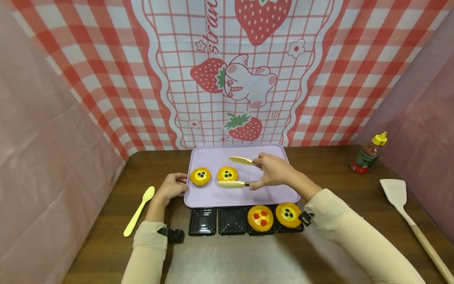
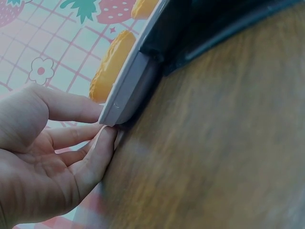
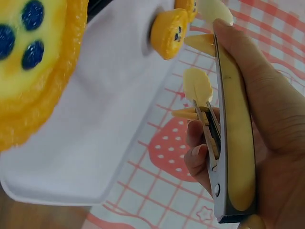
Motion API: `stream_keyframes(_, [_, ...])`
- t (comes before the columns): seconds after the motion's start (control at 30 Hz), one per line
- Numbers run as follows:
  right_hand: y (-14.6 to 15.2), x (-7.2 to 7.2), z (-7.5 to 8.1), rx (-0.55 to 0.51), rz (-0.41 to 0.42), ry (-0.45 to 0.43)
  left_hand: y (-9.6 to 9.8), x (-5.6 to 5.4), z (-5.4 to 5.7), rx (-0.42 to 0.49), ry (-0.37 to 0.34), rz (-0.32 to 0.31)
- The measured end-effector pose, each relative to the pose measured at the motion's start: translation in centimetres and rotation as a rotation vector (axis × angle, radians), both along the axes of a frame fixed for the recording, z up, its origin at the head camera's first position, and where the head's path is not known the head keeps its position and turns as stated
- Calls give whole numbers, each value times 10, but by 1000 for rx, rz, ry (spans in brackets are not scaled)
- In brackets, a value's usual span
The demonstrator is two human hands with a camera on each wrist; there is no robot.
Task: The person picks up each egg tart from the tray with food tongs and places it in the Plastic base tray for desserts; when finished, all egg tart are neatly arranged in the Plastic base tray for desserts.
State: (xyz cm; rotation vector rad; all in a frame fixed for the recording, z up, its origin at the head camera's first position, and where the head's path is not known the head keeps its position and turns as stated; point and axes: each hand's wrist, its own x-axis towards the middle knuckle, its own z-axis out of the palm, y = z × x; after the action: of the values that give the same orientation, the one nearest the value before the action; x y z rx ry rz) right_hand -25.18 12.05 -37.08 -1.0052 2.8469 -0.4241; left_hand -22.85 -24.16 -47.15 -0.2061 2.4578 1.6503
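Observation:
My left hand pinches the left rim of a lilac tray; the left wrist view shows its fingertips at the tray's corner. Yellow-tipped tongs are gripped in my right hand over the tray. Their two arms stand spread, one tip beside the near side of a blueberry tart, the other beyond it. Another blueberry tart sits to the left on the tray. In front, black square holders form a row; the right ones carry a strawberry-topped tart and a blueberry tart.
On the wooden table, a pale yellow spoon lies at the left. A sauce bottle with a yellow cap stands at the back right, and a spatula with a wooden handle lies in front of it. A checked cloth hangs behind.

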Motion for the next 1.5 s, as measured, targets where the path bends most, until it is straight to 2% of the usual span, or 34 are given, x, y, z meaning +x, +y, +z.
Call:
stream_keyframes(0.17, [-6,-6,-7,9,-34,-51,-1,-1,0,33,21,-10])
stream_keyframes(0.33, [-8,-9,-16,10,-52,-86,-1,-2,0,18,11,0])
stream_keyframes(0.6, [-10,-9,-25,18,-41,-115,-1,1,2,21,5,-4])
stream_keyframes(1.03, [-8,-7,-22,8,-18,-94,-1,0,2,27,-8,6])
stream_keyframes(1.27, [-4,-8,-13,36,-10,-78,0,1,2,25,-2,-4])
stream_keyframes(1.5, [7,-2,0,14,7,-42,-1,1,2,20,-11,6])
